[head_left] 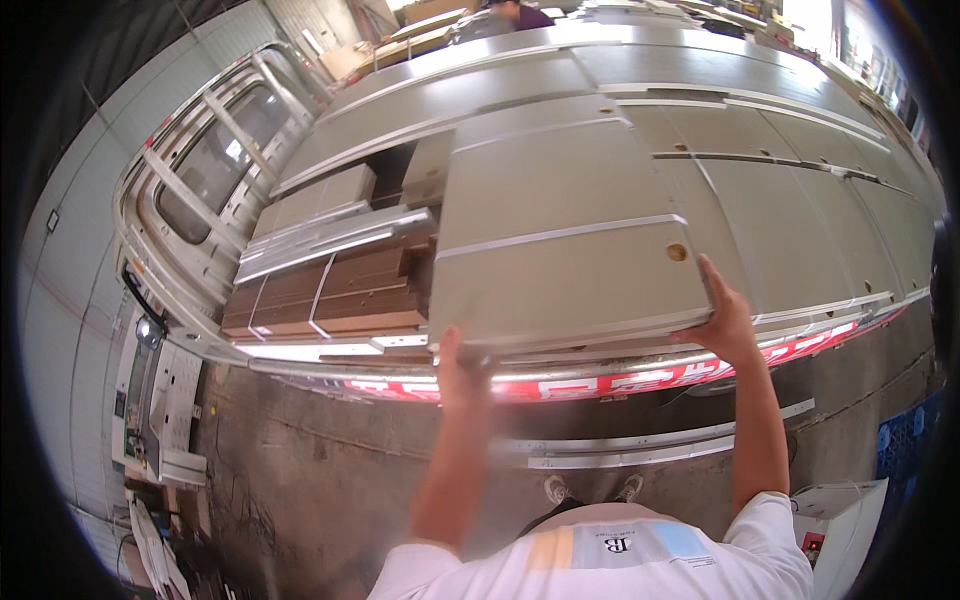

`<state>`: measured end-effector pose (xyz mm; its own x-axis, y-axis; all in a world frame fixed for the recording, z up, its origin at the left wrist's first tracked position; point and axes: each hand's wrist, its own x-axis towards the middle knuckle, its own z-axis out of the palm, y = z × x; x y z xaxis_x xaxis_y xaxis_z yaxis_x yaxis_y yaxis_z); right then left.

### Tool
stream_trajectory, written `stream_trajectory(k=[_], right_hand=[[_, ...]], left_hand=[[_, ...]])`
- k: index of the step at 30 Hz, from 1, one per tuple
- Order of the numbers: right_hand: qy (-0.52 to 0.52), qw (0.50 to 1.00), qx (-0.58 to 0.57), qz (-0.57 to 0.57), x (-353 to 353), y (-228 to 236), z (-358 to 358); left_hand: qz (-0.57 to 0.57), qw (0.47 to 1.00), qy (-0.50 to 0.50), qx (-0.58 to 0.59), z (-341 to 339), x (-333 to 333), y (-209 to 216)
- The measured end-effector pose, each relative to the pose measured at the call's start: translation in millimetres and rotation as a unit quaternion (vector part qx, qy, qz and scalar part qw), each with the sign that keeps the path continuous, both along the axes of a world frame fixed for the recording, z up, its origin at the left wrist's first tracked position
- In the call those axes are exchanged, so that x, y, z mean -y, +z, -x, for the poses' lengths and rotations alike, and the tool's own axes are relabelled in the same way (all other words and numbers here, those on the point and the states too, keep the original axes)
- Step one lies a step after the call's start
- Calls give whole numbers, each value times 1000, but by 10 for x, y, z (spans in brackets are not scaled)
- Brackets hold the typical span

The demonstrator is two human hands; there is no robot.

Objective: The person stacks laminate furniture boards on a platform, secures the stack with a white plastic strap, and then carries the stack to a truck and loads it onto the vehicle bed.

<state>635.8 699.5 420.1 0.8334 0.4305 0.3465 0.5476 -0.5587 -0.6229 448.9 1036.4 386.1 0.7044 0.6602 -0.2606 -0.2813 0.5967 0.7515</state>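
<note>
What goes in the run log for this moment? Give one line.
left hand: grips board near edge | right hand: grips board right corner | board: atop stack on truck

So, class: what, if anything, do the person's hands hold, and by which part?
Both hands, left hand and right hand, grip the flat grey rectangular board by its near edge, at its two near corners.

grey board panel looked matt and smooth, laminated wood, with pale edge banding. brown planks showed bare wood grain. concrete floor was rough, stained.
</note>
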Motion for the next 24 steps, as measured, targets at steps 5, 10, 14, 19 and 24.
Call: stream_trajectory(k=[5,10,14,19,24], right_hand=[[7,997,-35,-63,-197,-116,57],[-1,999,-13,-45,-200,-135,79],[14,998,47,-41,-185,-205,76],[11,999,9,-33,-158,-225,72],[5,1000,2,-16,-145,-258,41]], left_hand=[[-21,998,51,-21,-5,-161,-33],[-29,998,21,-48,-9,-211,15],[-28,998,20,-45,-52,-316,6],[-18,997,35,-70,-45,-233,4],[-24,997,12,-65,-13,-304,-86]])
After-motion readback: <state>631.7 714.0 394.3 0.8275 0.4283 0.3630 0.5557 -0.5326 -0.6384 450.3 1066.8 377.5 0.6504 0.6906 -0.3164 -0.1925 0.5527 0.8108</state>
